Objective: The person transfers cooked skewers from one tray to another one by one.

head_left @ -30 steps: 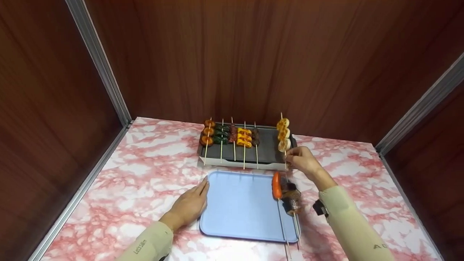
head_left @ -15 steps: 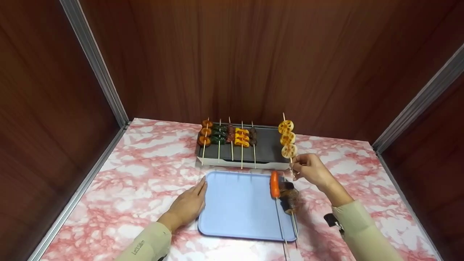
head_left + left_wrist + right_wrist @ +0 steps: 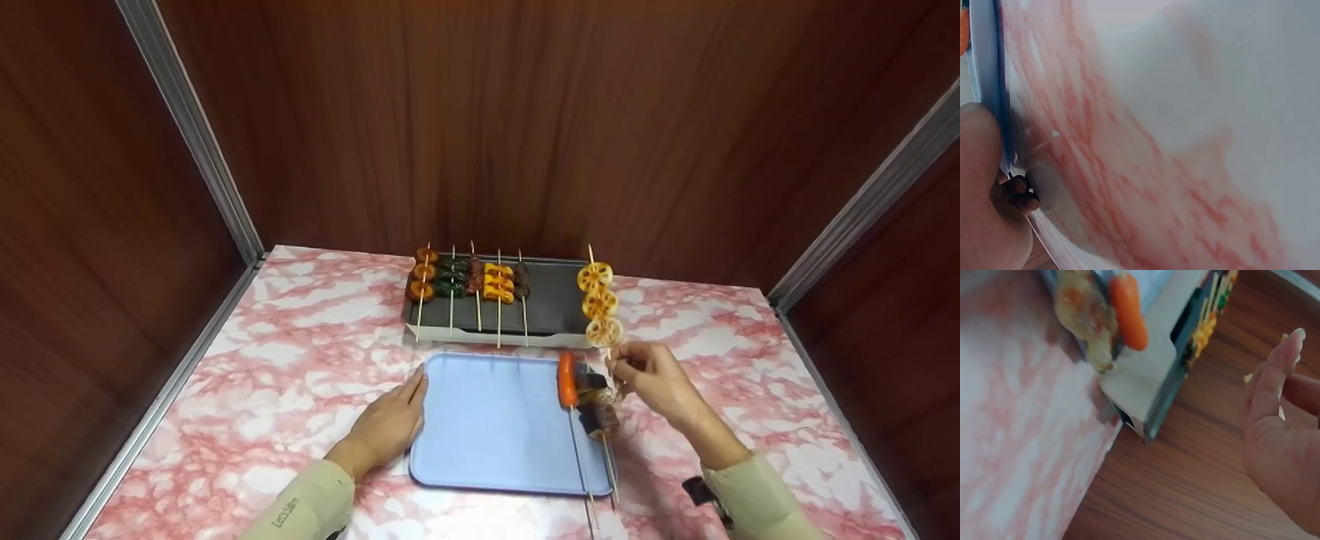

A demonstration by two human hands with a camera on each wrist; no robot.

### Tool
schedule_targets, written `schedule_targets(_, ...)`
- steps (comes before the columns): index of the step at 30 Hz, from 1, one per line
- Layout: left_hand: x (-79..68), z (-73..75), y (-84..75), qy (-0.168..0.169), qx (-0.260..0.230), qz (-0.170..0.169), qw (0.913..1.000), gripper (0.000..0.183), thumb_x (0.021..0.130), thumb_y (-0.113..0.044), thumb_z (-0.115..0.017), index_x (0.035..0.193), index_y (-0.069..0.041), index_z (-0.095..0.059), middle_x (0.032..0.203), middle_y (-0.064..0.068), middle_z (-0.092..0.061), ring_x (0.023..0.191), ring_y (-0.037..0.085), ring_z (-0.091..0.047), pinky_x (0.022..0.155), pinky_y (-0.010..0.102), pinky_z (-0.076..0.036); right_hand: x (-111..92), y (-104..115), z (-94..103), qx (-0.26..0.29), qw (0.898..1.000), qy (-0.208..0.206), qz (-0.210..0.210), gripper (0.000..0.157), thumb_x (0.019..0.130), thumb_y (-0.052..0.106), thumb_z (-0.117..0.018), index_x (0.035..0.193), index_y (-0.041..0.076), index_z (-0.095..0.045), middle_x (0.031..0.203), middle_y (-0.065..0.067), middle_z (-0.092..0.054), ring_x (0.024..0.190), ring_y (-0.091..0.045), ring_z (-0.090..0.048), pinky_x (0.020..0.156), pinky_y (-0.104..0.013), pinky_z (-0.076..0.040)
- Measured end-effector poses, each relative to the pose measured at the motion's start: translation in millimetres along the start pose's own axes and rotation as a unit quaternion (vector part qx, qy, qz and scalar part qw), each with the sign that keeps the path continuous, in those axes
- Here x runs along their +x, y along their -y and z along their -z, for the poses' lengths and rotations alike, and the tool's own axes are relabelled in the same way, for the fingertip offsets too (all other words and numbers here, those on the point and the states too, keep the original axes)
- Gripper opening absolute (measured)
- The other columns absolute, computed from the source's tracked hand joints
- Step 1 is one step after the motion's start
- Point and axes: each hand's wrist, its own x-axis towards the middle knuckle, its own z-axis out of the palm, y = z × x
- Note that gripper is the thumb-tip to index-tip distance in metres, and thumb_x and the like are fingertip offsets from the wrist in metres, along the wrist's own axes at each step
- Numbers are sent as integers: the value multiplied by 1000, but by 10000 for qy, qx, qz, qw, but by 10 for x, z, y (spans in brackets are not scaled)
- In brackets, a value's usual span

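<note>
My right hand point(image 3: 660, 379) pinches the stick of a lotus root skewer point(image 3: 600, 304), whose yellow slices point away from me, over the grill plate's right end. A blue tray point(image 3: 487, 427) lies in front; my left hand point(image 3: 386, 424) holds its left rim, with curled fingertips point(image 3: 1024, 197) showing in the left wrist view. Along the tray's right side lie an orange-red sausage-shaped skewer point(image 3: 567, 381) and a skewer of dark chunks point(image 3: 598, 414), partly behind the right hand's stick. In the right wrist view the right hand point(image 3: 1275, 416) is seen from the side.
A dark grill plate point(image 3: 555, 296) stands behind the tray, bearing several skewers: orange rounds point(image 3: 421, 271), green pieces point(image 3: 450, 279), reddish meat point(image 3: 475, 276), yellow pieces point(image 3: 499, 283) and dark meat point(image 3: 521, 281). Brown wood-look panels point(image 3: 487, 127) enclose the marbled table point(image 3: 300, 360).
My right hand has drawn the lotus root skewer back towards me and slightly right, off the grill plate's right end. The slices have turned their faces to view. The left hand stays at the tray.
</note>
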Motion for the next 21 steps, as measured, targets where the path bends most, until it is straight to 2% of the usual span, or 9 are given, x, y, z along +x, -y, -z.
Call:
schedule_targets(4, 2, 18, -17, -57, -28, -25, 10000, 58, 105, -20, -46, 153, 11, -36, 163, 26, -30, 140, 40, -46, 113, 49, -42, -138, -97, -84, -44, 9999, -87, -132, 13, 95, -4, -60, 100, -14, -66, 82, -16, -66, 67, -17, -63, 61, -32, -60)
schedule_targets(9, 0, 47, -41, 55, -97, 36, 9999, 57, 106, -20, -44, 153, 11, -34, 163, 26, -29, 142, 41, -45, 115, 49, -40, -300, -227, -195, 173, 9996, 114, -202, 15, 95, -4, -60, 100, -17, -64, 80, -19, -64, 64, -16, -63, 58, -34, -60)
schedule_targets(14, -14, 59, -46, 68, -35, -42, 10000, 57, 106, -19, -44, 152, 13, -35, 162, 28, -29, 140, 41, -46, 115, 49, -40, -449, -284, -307, 384, 9983, 240, -379, 12, 96, -5, -58, 100, -15, -63, 80, -16, -65, 62, -14, -63, 56, -32, -60)
schedule_targets(21, -12, 89, -69, 25, -57, -19, 10000, 57, 105, -18, -46, 152, 13, -36, 162, 28, -30, 140, 41, -46, 115, 48, -40, -649, -315, -464, 191, 9979, 309, -535, 12, 94, -3, -61, 94, -15, -63, 74, -11, -63, 61, -13, -61, 56, -33, -60)
